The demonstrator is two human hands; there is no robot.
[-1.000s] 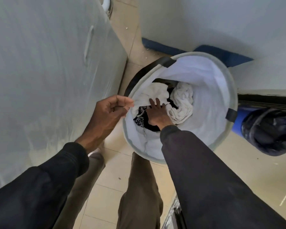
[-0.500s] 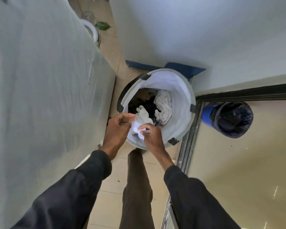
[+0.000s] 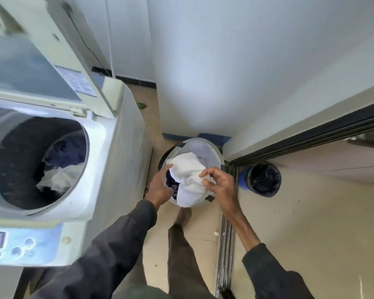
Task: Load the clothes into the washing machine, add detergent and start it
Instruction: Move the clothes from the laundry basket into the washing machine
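Beside white walls, both hands — left hand [image 3: 160, 186], right hand [image 3: 219, 183] — pinch white cloth [image 3: 189, 180] above hamper [image 3: 214, 152].

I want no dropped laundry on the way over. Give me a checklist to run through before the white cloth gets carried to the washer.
1. Right hand pinching the white cloth: ok.
2. Left hand gripping it too: cannot tell, it is at the cloth's left edge.
3. Cloth clear of the laundry basket: not ok, its lower part hangs at the rim.
4. Washing machine lid open: ok.
5. Room in the drum: ok, clothes lie low inside.
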